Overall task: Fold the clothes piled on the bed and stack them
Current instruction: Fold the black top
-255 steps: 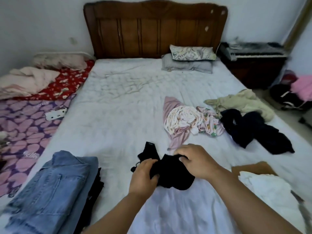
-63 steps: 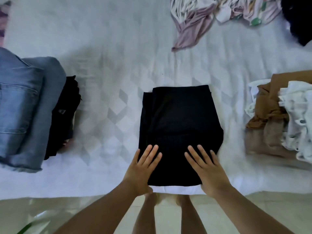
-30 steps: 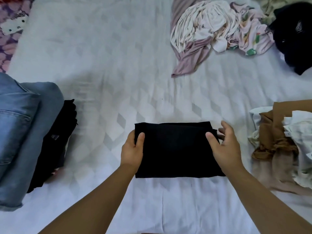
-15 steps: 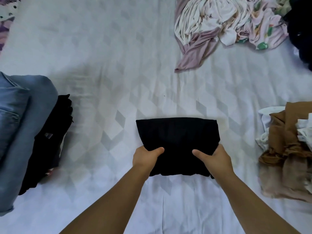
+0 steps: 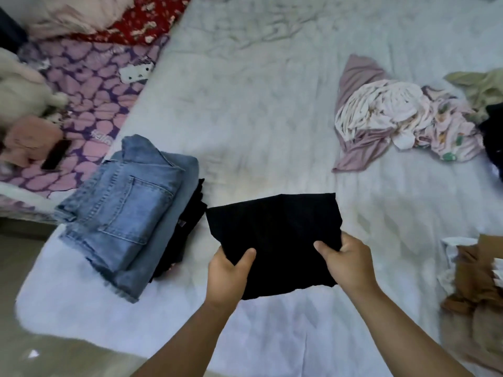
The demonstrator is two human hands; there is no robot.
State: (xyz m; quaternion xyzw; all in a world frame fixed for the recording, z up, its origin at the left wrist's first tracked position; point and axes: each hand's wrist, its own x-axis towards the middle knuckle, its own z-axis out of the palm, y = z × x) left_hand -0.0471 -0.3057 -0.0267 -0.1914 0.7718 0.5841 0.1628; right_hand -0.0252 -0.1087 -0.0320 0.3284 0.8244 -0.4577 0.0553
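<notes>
Garment (image 5: 275, 238), black and folded, is now gripped at its near edge by 2 hands, left hand (image 5: 228, 273) and right hand (image 5: 345, 262), thumbs on top. It has been lifted off the bed (image 5: 245, 104) and carried left toward the jeans (image 5: 122, 210).

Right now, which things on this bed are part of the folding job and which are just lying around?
Job: folded black garment, left hand, right hand, folded jeans, pink-and-white pile, brown clothes.
Lying about: heart-print blanket, dark phone-like object.

Black clothes (image 5: 494, 137) cut off right
</notes>
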